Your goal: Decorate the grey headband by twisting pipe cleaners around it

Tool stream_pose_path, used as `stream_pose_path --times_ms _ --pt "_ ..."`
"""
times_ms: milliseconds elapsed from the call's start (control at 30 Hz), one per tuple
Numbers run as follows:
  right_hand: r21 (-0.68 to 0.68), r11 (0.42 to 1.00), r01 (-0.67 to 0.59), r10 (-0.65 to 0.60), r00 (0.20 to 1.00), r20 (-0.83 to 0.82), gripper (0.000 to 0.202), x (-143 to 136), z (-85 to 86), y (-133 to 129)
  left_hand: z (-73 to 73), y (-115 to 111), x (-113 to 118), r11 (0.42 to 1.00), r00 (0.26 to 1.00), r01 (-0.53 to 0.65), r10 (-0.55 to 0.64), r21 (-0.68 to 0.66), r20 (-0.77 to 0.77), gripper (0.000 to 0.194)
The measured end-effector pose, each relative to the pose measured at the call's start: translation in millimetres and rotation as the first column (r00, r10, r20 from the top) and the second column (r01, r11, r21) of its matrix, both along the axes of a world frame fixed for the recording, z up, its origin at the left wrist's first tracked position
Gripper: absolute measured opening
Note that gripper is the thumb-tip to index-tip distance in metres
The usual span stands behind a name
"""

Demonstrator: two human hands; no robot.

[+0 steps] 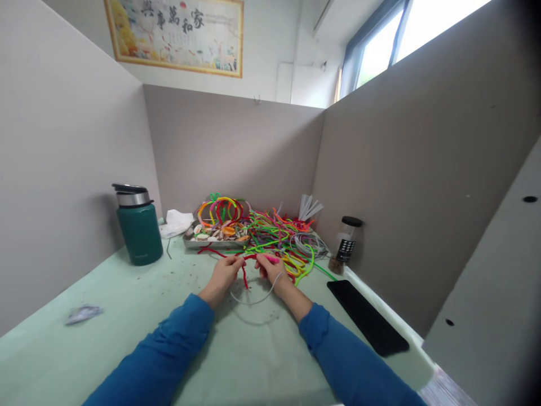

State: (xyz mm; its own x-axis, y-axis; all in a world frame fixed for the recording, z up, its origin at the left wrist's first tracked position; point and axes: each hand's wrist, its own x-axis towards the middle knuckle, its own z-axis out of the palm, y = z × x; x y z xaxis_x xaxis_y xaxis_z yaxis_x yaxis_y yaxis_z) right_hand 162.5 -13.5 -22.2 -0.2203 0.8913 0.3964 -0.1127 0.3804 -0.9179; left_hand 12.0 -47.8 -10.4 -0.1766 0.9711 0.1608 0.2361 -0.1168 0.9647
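Note:
Near the middle of the table, my left hand (225, 275) pinches the left end of a short red fuzzy stretch on a wire ring (252, 303). My right hand (273, 270) pinches its other side, with a pink piece at the fingers. The bare grey part of the ring curves below both hands. A red fuzzy stem (245, 277) hangs down between them. Just beyond the hands lies a heap of coloured fuzzy stems (274, 228), beside a metal tray (211, 245) of shell-like pieces.
A green bottle (140, 234) stands at the left, near white tissue (176, 221). At the right are a jar with a black lid (346, 245) and a black flat object (367, 317). A coil of grey wire (310, 246) lies by the heap. Grey partitions (236, 146) enclose the table.

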Motion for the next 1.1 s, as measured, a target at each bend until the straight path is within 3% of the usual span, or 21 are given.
stream_pose_path --times_ms 367,700,1100 --pt "-0.028 0.996 -0.081 0.082 0.997 0.013 0.031 0.1 -2.4 -0.1 2.0 -6.3 4.5 0.992 0.991 0.121 -0.118 -0.047 0.069 0.034" --pt "-0.033 0.99 -0.14 0.139 0.99 -0.029 0.03 -1.2 -0.8 -0.6 3.8 -9.8 2.8 0.939 0.913 0.327 -0.284 -0.11 0.292 0.029" --pt "-0.057 0.992 -0.112 0.107 0.991 -0.084 0.03 -1.3 -2.7 1.5 2.0 -5.7 -0.8 0.936 0.894 0.34 -0.292 -0.088 0.34 0.02"
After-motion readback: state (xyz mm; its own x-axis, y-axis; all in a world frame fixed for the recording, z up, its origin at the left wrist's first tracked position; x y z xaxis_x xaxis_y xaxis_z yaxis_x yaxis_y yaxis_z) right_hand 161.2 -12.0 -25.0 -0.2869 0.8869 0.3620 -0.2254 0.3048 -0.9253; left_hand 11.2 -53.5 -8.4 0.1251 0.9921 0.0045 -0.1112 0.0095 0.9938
